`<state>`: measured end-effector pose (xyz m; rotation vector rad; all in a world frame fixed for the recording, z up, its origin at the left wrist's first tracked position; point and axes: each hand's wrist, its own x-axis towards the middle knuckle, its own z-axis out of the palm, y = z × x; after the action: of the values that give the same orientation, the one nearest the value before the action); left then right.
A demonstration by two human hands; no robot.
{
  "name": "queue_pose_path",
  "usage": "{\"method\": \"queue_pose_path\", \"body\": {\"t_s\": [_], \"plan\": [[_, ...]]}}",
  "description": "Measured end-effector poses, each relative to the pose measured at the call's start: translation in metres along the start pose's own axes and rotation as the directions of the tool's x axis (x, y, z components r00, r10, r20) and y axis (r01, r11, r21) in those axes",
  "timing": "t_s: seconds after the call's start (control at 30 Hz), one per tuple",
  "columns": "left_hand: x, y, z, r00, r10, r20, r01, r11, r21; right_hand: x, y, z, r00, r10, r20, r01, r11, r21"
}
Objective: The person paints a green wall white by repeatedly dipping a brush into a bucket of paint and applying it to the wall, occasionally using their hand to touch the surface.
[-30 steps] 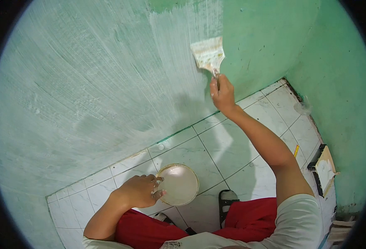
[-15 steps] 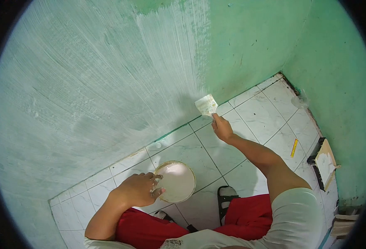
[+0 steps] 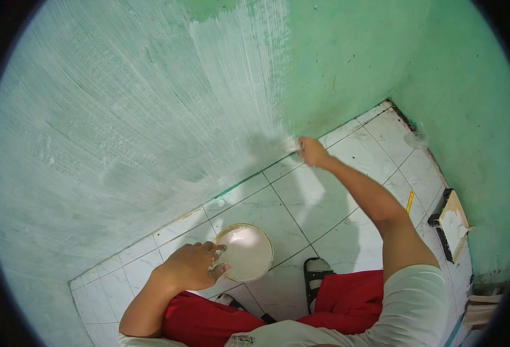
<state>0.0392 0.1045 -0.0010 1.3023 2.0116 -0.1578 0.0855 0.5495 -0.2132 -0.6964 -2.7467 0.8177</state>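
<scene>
We had our right hand (image 3: 314, 152) at 2 o'clock of the view, its fingers closed around the handle end of a wide flat brush (image 3: 291, 144). The brush was blurred, its head at the foot of the green wall (image 3: 347, 63), just above the floor edge. We could not tell whether its bristles touched.

We kept our left hand (image 3: 194, 266) at 7 o'clock, half open, with paint-smeared fingers and thumb spread apart over the 9 o'clock side of a round tub (image 3: 273, 253). We could not tell whether it bore any weight. The tub sat at 6 o'clock on the marbled tile floor (image 3: 292, 225) and held whitish paint (image 3: 248, 254).

Streaky white coating (image 3: 232, 75) covered the wall from 9 to 12 o'clock, while bare green showed at 1.

Towards 4 o'clock lay a black-edged paint tray (image 3: 453, 225) with white residue, and at 3 a yellow strip (image 3: 410, 202). Crumpled clear plastic (image 3: 417, 139) lay between 2 and 3 o'clock, by the corner. We wore 2 dark sandals (image 3: 313, 283) and red trousers (image 3: 350, 301).
</scene>
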Motion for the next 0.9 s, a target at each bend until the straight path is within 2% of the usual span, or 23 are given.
{"method": "queue_pose_path", "body": {"t_s": [0.07,0.13,0.2,0.27,0.33,0.4,0.47,0.5,0.57,0.63,0.7,0.73,0.77,0.8,0.83,0.87,0.9], "plan": [[-0.002,0.0,0.0,1.0,0.012,-0.005,-0.012,1.0,0.027,0.031,-0.002,-0.027,0.982,-0.18,-0.051,0.177,0.983,-0.052],[-0.003,-0.002,0.001,1.0,0.007,0.013,-0.007,0.999,0.042,0.04,-0.035,-0.081,0.986,-0.168,0.01,0.169,0.984,-0.059],[-0.003,-0.001,0.0,0.999,0.005,0.035,-0.007,0.998,0.056,0.044,-0.063,-0.133,0.992,-0.122,0.024,0.121,0.992,0.024],[-0.002,0.001,-0.003,0.999,-0.021,0.045,0.019,0.999,0.044,0.025,-0.114,-0.193,0.996,0.034,0.085,-0.047,0.986,0.158],[0.002,-0.005,0.002,0.999,-0.022,0.033,0.02,0.999,0.038,0.016,-0.137,-0.225,0.998,-0.039,-0.04,0.044,0.988,0.145],[0.006,-0.008,0.002,0.999,-0.025,0.021,0.024,0.999,0.036,0.004,-0.16,-0.256,0.992,-0.077,-0.1,0.092,0.985,0.148],[0.009,-0.007,0.002,1.0,-0.028,0.004,0.028,0.999,-0.022,0.0,-0.17,-0.276,0.946,-0.198,-0.258,0.214,0.976,0.036],[0.009,-0.005,0.0,1.0,-0.03,0.005,0.03,0.999,-0.024,-0.006,-0.18,-0.285,0.946,-0.199,-0.256,0.215,0.976,0.037],[0.012,0.001,-0.005,0.999,-0.045,0.029,0.045,0.999,0.009,-0.027,-0.207,-0.302,0.912,-0.184,-0.367,0.232,0.969,0.09],[0.014,-0.002,-0.001,0.999,-0.03,0.015,0.03,1.0,0.008,-0.058,-0.246,-0.334,0.937,-0.159,-0.31,0.176,0.984,0.028],[0.015,-0.002,0.001,1.0,-0.018,-0.007,0.018,1.0,0.007,-0.07,-0.271,-0.318,0.957,-0.136,-0.256,0.131,0.991,-0.038],[0.015,-0.002,0.001,1.0,-0.017,-0.002,0.017,1.0,0.013,-0.067,-0.283,-0.292,0.746,-0.232,-0.624,0.125,0.969,-0.211],[0.015,-0.002,0.0,1.0,-0.016,0.002,0.016,1.0,0.02,-0.065,-0.289,-0.279,0.392,-0.347,-0.852,0.046,0.932,-0.359],[0.015,-0.001,-0.002,1.0,-0.018,-0.003,0.018,1.0,0.022,-0.067,-0.286,-0.289,0.388,-0.349,-0.853,0.049,0.932,-0.359],[0.014,0.0,-0.005,0.999,-0.027,0.025,0.027,1.0,0.009,-0.072,-0.278,-0.307,0.612,-0.248,-0.751,0.191,0.968,-0.163],[0.014,0.001,-0.007,0.998,-0.036,0.05,0.036,0.999,-0.004,-0.071,-0.275,-0.319,0.797,-0.186,-0.574,0.272,0.96,0.067],[0.014,-0.001,-0.006,0.998,-0.036,0.047,0.036,0.999,-0.004,-0.062,-0.27,-0.314,0.796,-0.188,-0.576,0.274,0.96,0.066]]}}
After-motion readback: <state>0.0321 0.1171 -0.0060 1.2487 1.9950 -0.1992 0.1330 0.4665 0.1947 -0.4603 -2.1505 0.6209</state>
